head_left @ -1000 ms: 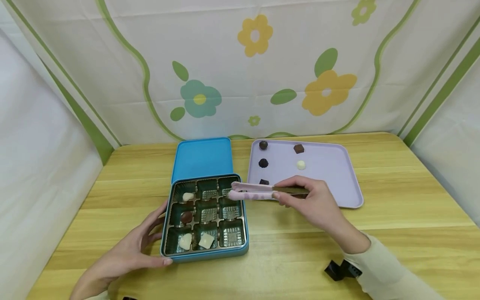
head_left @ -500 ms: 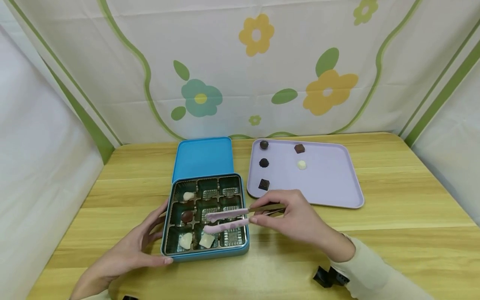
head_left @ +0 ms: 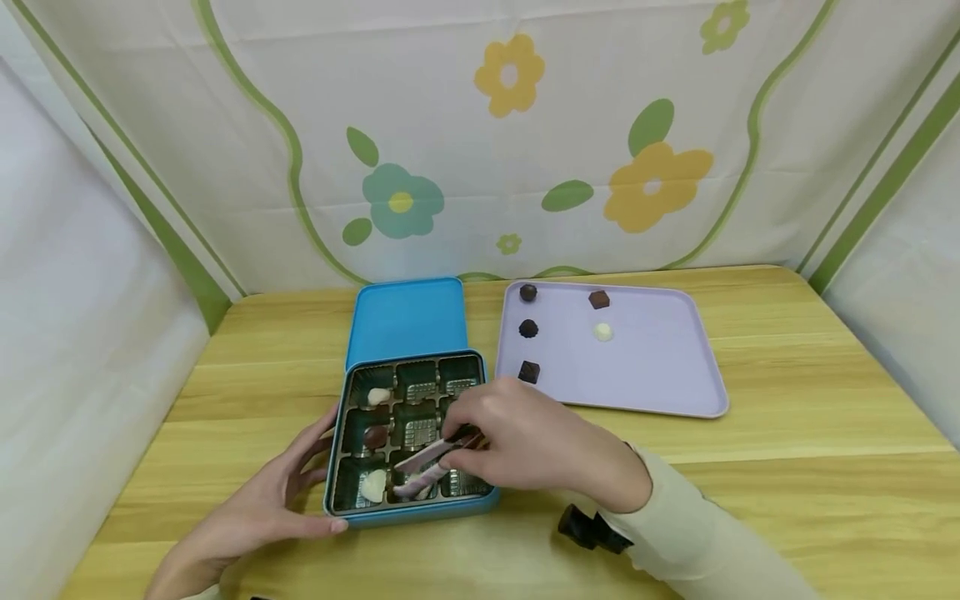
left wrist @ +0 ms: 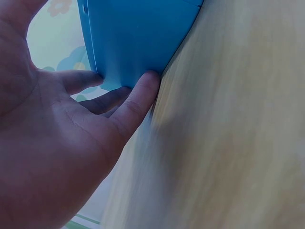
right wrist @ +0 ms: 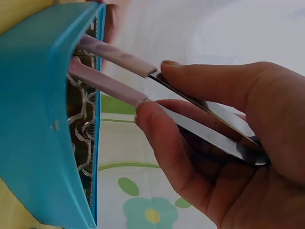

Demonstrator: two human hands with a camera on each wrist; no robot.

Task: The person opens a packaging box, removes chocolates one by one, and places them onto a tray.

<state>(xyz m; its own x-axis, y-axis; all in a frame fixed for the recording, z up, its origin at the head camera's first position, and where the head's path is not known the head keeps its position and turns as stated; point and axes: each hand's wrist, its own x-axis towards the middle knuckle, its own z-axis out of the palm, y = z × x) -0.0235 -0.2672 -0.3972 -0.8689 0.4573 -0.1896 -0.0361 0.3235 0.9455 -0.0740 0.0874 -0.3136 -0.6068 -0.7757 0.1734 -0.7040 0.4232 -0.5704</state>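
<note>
With the pink-tipped metal tongs (right wrist: 114,88) pinched in the right hand (head_left: 517,437), close gently around the pale, partly hidden chocolate piece (head_left: 425,492), just left of that hand; brace the blue square metal tin (right wrist: 33,109) using the left hand (head_left: 258,508), fingers relaxed against it.

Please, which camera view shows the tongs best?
The right wrist view: it shows the tongs held in the right hand, with both pink arms and the metal handle. The head view shows the pink arms, but that hand hides most of the metal; the left wrist view shows none.
</note>
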